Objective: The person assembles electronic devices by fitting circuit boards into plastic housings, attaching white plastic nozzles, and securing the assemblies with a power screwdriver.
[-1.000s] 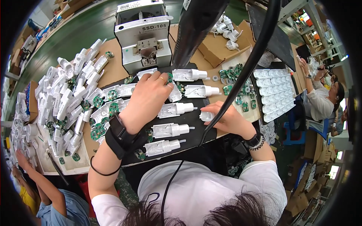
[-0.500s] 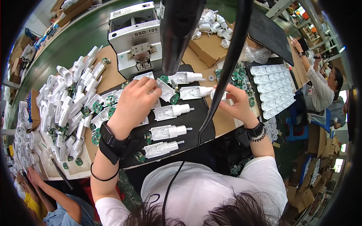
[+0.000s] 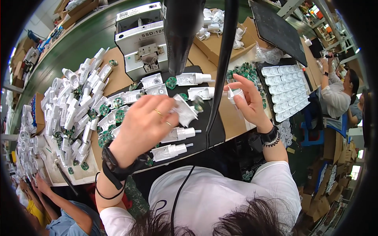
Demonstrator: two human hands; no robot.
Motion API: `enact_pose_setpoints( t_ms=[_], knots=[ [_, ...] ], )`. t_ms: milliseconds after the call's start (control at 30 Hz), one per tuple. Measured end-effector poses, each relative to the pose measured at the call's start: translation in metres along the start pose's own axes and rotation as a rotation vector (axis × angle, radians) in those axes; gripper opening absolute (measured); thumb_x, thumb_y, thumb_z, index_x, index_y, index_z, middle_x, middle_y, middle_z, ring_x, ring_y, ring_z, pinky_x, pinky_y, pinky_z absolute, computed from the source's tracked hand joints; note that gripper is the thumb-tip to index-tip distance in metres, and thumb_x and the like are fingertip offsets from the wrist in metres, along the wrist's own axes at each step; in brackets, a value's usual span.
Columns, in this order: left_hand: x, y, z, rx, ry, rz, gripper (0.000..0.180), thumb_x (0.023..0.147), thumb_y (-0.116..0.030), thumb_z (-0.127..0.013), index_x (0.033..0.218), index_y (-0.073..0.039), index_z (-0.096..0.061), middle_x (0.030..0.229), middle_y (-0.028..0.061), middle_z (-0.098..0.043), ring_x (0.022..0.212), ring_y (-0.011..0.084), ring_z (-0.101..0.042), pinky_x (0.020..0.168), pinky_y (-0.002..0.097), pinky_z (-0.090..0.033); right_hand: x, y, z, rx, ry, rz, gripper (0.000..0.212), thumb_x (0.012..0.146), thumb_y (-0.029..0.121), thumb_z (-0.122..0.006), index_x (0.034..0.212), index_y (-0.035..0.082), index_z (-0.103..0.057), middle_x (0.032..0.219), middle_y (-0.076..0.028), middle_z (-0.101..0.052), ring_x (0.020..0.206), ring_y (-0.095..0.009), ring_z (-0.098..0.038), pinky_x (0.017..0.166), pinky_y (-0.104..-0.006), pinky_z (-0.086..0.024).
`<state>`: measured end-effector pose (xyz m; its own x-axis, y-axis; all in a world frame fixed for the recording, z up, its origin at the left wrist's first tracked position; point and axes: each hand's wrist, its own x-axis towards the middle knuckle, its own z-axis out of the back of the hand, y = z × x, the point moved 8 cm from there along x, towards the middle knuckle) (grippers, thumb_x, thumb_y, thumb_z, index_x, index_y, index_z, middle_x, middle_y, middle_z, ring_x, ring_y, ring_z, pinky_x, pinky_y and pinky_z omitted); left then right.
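Note:
My left hand (image 3: 147,120) is blurred over the black mat (image 3: 204,135). Its fingers grip a white plastic housing shell (image 3: 185,112), tilted above the mat, with a small green circuit board (image 3: 198,104) beside its far edge. My right hand (image 3: 252,102), off the mat's right side, pinches a small white plastic cap (image 3: 236,93) between thumb and fingers. Between the hands lies a white housing with a nozzle (image 3: 201,93). Similar housings lie farther away (image 3: 193,78) and nearer me (image 3: 169,152), nozzles pointing right. A dark cable partly hides the mat's right side.
A large heap of white housings (image 3: 75,102) mixed with circuit boards covers the left. Behind the mat stands a grey-white machine (image 3: 141,43). At the right are a tray of white shells (image 3: 285,92) and a pile of green boards (image 3: 246,72); farther back, a carton (image 3: 220,47).
My left hand has moved nearer me, lifting and tilting the white shell. My right hand has drawn away from the middle housing's nozzle end, with the cap in its fingers.

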<state>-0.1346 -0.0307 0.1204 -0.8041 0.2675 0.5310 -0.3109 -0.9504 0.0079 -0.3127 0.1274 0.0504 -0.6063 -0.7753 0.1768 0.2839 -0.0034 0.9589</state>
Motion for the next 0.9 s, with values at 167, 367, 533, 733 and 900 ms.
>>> enact_pose_setpoints(
  t_ms=[167,367,533,733,900],
  knots=[
    [0.008,-0.035,-0.017,-0.130,-0.046,-0.141,0.007,0.069,-0.011,-0.065,0.075,-0.009,-0.062,0.092,0.0009,-0.059,0.087,0.0171,-0.058,0.081,0.0313,-0.049,0.002,0.035,-0.029,-0.316,0.327,0.320,0.033,0.087,0.004,-0.061,0.121,0.001,-0.060,0.102,-0.010,-0.066,0.083,-0.014,-0.062,0.065,-0.0236,-0.049],
    [0.020,-0.049,-0.038,-0.165,-0.008,-0.217,0.013,0.069,-0.012,-0.068,0.079,-0.009,-0.062,0.088,0.0020,-0.057,0.086,0.0194,-0.060,0.081,0.0351,-0.051,0.002,0.045,-0.041,-0.496,0.524,0.423,0.031,0.080,0.007,-0.069,0.111,0.007,-0.067,0.097,-0.010,-0.065,0.072,-0.022,-0.064,0.061,-0.0288,-0.052],
    [0.023,-0.049,-0.050,-0.123,0.057,-0.252,0.013,0.070,-0.011,-0.066,0.082,-0.009,-0.062,0.086,0.0024,-0.055,0.086,0.0189,-0.060,0.084,0.0364,-0.050,-0.007,0.046,-0.047,-0.739,0.553,0.592,0.023,0.076,0.011,-0.074,0.099,0.015,-0.071,0.096,-0.004,-0.066,0.064,-0.021,-0.064,0.056,-0.0307,-0.052],
    [0.026,-0.048,-0.057,-0.275,0.047,-0.169,0.019,0.070,-0.010,-0.067,0.089,-0.009,-0.064,0.087,0.0032,-0.056,0.085,0.0208,-0.060,0.082,0.0378,-0.050,-0.027,0.034,-0.042,-0.816,0.520,0.616,0.019,0.076,0.015,-0.075,0.094,0.016,-0.071,0.094,-0.002,-0.065,0.063,-0.018,-0.064,0.053,-0.0294,-0.051],
    [0.014,-0.047,-0.071,-0.252,0.055,0.024,0.014,0.080,-0.018,-0.064,0.082,-0.005,-0.067,0.090,0.0040,-0.060,0.093,0.0213,-0.056,0.092,0.0369,-0.042,-0.046,0.013,-0.037,-0.912,0.371,0.512,0.016,0.077,0.016,-0.075,0.093,0.015,-0.070,0.093,-0.003,-0.065,0.064,-0.019,-0.065,0.052,-0.0292,-0.051]
  ],
)
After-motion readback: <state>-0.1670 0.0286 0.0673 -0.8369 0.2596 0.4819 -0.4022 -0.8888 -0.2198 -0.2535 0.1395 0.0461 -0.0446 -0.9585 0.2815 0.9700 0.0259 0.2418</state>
